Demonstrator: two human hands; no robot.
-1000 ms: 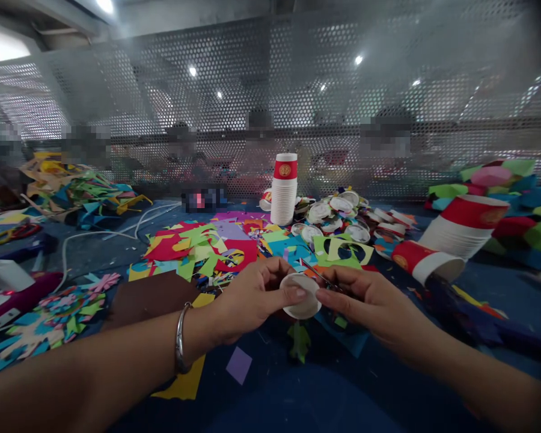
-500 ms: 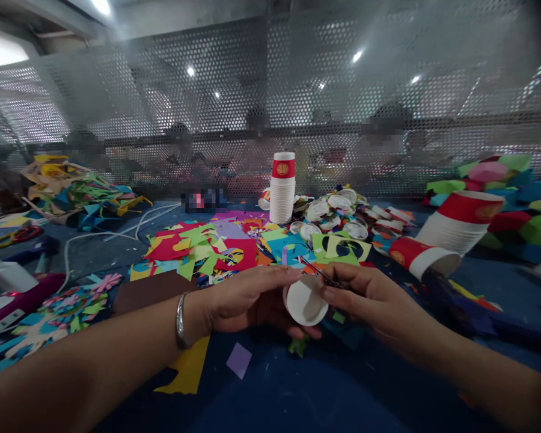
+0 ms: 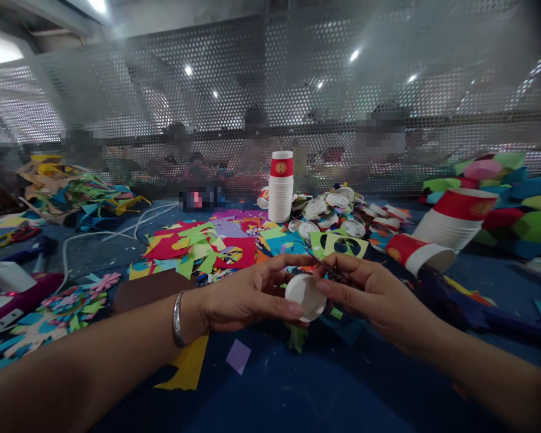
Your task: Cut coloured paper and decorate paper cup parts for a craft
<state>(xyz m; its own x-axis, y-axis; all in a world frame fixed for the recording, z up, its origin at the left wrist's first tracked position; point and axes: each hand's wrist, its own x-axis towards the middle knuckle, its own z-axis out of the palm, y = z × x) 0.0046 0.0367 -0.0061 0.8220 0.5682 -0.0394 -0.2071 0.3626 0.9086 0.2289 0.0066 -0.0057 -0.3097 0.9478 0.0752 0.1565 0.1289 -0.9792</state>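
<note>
My left hand [image 3: 256, 296], with a silver bangle at the wrist, curls round a short white paper cup piece [image 3: 305, 296]; the thumb lies across its near side and the fingers are behind it. My right hand [image 3: 358, 282] is closed on dark, slim scissors [image 3: 331, 269], their tip pointing up and left over the cup piece. My right thumb and fingertip also touch the piece's right edge. Most of the scissors' handles are hidden in the fingers. Below the hands lie a green paper scrap [image 3: 296, 338] and a lilac paper square [image 3: 238, 356].
Coloured paper sheets [image 3: 238, 249] cover the blue table [image 3: 324, 385]. Behind them stand a tall cup stack [image 3: 280, 192] and a heap of cut round pieces [image 3: 338, 207]. Tipped red-and-white cups [image 3: 453, 222] lie right. A power strip [image 3: 24, 300] and yellow-handled scissors [image 3: 11, 238] lie left.
The cup piece has turned, so a flatter white face shows now. My left thumb has come down across its near side, and the fingers have moved behind. My right hand still holds the scissors.
</note>
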